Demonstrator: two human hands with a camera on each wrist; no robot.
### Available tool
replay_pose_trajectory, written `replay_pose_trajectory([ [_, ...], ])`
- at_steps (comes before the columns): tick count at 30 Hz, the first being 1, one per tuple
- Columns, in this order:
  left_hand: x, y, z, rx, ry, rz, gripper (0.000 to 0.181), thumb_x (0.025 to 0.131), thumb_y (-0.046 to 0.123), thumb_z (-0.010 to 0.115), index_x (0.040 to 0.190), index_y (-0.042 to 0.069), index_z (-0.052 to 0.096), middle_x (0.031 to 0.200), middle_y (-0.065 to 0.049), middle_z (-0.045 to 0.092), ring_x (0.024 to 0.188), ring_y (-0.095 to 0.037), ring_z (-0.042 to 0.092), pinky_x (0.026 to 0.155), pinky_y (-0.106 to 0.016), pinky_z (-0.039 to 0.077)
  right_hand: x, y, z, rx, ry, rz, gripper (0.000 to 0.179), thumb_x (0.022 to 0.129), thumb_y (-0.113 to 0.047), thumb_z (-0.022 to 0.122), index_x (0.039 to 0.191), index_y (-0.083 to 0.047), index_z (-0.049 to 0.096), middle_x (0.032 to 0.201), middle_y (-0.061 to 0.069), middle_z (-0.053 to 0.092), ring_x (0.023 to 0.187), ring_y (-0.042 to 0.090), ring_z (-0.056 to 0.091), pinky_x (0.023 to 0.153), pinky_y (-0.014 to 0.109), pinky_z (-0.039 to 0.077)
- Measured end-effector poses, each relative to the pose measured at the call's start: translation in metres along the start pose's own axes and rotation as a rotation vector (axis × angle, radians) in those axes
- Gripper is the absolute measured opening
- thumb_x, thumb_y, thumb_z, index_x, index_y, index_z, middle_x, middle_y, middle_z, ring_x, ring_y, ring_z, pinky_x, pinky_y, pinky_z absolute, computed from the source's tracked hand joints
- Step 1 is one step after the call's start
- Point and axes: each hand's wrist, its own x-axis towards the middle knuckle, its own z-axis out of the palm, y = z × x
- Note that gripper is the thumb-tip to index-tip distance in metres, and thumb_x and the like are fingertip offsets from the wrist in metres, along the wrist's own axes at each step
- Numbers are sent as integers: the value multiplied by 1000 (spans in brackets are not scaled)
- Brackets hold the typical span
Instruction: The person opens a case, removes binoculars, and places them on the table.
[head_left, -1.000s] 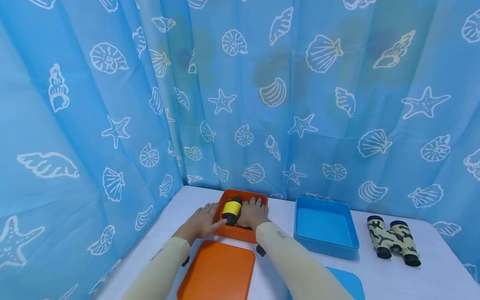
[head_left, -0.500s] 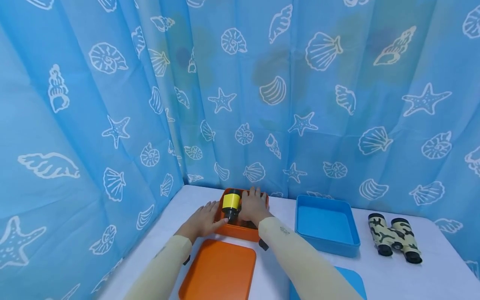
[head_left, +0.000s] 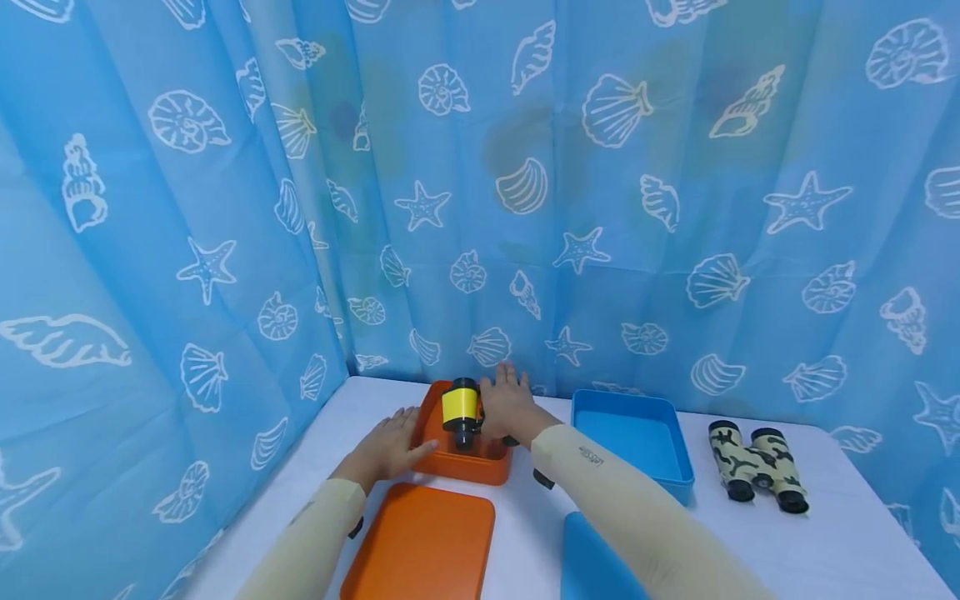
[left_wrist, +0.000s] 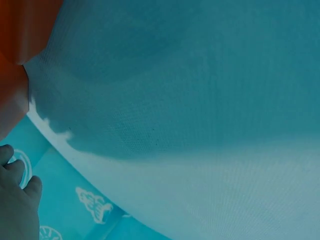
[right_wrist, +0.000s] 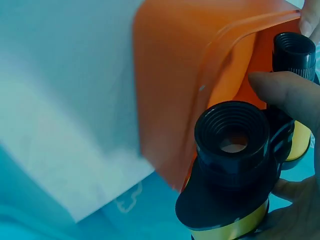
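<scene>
My right hand (head_left: 513,408) grips a pair of black and yellow binoculars (head_left: 460,407) over the orange box (head_left: 459,468). In the right wrist view, the thumb lies across the middle between the two black eyepieces, and the binoculars (right_wrist: 232,145) overlap the box's rim. At the box's left side rests my left hand (head_left: 388,448), fingers straight and thumb spread along the near rim. Only part of that left hand (left_wrist: 19,207) shows in the left wrist view, near the orange wall. The far barrel is mostly hidden behind the right hand in the head view.
An orange lid (head_left: 420,542) lies in front of the orange box. To the right stands a blue box (head_left: 633,429), with a blue lid (head_left: 592,558) partly under the right forearm. Camouflage binoculars (head_left: 759,467) lie farther right. A shell-patterned curtain (head_left: 465,208) borders the table.
The right hand has raised the black and yellow binoculars from inside the orange box and shifted them rightward relative to it. The left hand stays at the box's left side. The head view has turned slightly right.
</scene>
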Motion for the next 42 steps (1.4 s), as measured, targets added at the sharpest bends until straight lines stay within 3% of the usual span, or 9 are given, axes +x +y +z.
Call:
replay_pose_trajectory([
  [15,0,-3,5,-20,39,31,94,87,72,46,156,14,21,157,-8,29,144,-32,23,114,-53,17,-41,52,-12,-109,-49,47,107,61,-44,89,146,-6,37,157,24,16,145,41,11,114,54,17],
  [28,-3,0,2,-20,29,54,97,86,75,43,155,10,22,156,-11,30,143,-33,24,114,-54,18,-82,97,-17,-80,-45,48,110,61,-44,90,145,1,36,154,29,21,142,44,19,111,55,26],
  [42,-4,-1,6,-36,47,75,96,88,72,44,155,8,21,155,-13,31,143,-35,24,113,-55,20,-128,152,-18,-88,-24,72,106,58,-43,90,138,5,40,150,33,26,139,49,22,110,58,25],
])
